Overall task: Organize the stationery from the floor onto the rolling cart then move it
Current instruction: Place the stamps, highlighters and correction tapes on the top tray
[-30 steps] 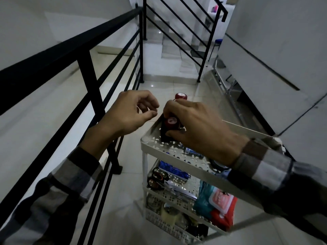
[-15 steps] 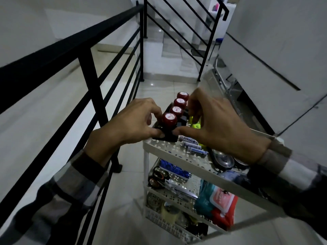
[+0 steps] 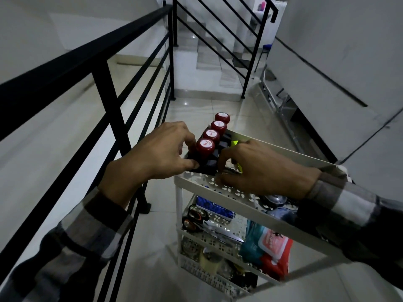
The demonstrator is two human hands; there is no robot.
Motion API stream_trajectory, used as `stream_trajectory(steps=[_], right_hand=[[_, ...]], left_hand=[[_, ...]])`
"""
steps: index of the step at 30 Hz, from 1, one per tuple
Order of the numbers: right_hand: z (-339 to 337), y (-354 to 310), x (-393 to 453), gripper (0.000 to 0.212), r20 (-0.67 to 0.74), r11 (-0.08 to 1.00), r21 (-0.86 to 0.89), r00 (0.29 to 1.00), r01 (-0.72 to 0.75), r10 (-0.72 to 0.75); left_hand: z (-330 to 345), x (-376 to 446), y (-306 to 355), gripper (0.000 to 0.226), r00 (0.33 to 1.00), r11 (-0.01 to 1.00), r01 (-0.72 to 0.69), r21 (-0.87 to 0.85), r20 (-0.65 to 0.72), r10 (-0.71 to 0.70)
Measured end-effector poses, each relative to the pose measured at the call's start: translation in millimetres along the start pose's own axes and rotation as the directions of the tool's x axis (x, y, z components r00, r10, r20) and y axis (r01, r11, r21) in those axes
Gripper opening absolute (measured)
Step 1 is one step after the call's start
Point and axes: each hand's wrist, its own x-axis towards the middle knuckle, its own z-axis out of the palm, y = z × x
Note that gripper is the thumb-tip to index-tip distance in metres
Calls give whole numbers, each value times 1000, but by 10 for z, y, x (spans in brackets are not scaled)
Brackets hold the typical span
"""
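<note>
A white three-tier rolling cart [image 3: 218, 188] stands on the tiled landing. At the left end of its top tier sits a black stamp rack [image 3: 210, 163] holding several red-knobbed stamps [image 3: 205, 146] in a row. My left hand [image 3: 161, 151] pinches the rack's near left corner. My right hand [image 3: 261, 168] curls against the rack's near right side, resting on the top tier and hiding the items under it. A yellow-green item [image 3: 235, 143] peeks out behind that hand.
Scissors [image 3: 196, 221], a blue pack [image 3: 212, 207] and a teal-and-red wipes pack [image 3: 268, 245] lie on the middle tier, a tape roll [image 3: 210, 260] on the bottom one. A black railing [image 3: 104, 83] runs close on the left, stairs [image 3: 209, 59] rise ahead, a wall [image 3: 338, 62] stands on the right.
My left hand came down from the air onto the rack's near left corner. My right hand left the stamps and slid back to the rack's near right side, uncovering the row of red knobs.
</note>
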Motion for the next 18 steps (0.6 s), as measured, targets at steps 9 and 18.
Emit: stream_trajectory(steps=[9,18], right_hand=[[-113,-10,-51,32,-28,999,49,1000,-3,4],[-112,-82,-37,36,-4,998,59,1000,8,-7]], left_hand=[[8,-17,50,45,1000,998,23,60,-3,-23],[22,-44,113,40,998,994,44,101,-37,-41]])
